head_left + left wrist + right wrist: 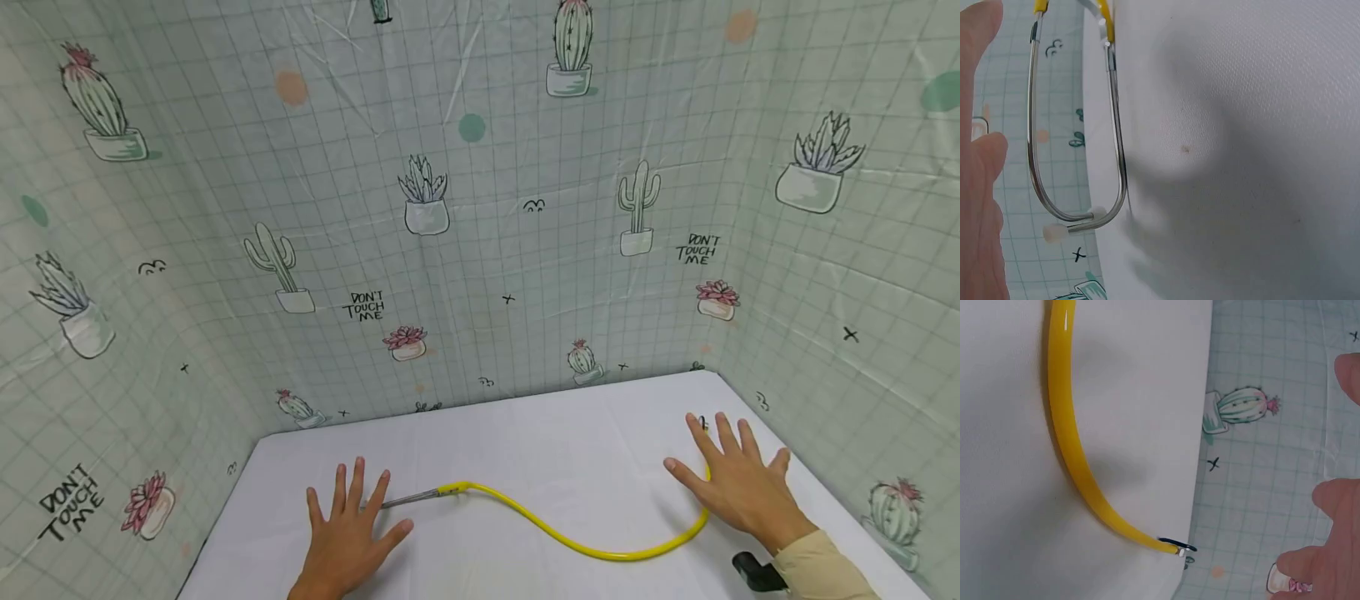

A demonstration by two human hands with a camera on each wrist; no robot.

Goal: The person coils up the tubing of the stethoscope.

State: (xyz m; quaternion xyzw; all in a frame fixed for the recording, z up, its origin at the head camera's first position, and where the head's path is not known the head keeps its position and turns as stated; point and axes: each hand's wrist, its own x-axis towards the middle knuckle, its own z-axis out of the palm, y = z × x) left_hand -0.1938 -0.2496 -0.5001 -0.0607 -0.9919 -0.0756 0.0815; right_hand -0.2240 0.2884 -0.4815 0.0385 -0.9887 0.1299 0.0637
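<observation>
A stethoscope with yellow tubing lies stretched across the white table. Its metal ear tubes end in pale eartips, on the side of my left hand. That hand is spread with fingers straight, overlapping the ear tubes' end in the head view and holding nothing. My right hand, fingers also spread and bare of any object, hovers over the far part of the tubing. Past its fingertips, the tubing's far end carries a small dark-rimmed metal piece, seen edge-on in the right wrist view.
The white table has cloth walls printed with cacti behind it and on both sides. A black object shows beside the beige right sleeve. The table's right edge runs close to the right hand.
</observation>
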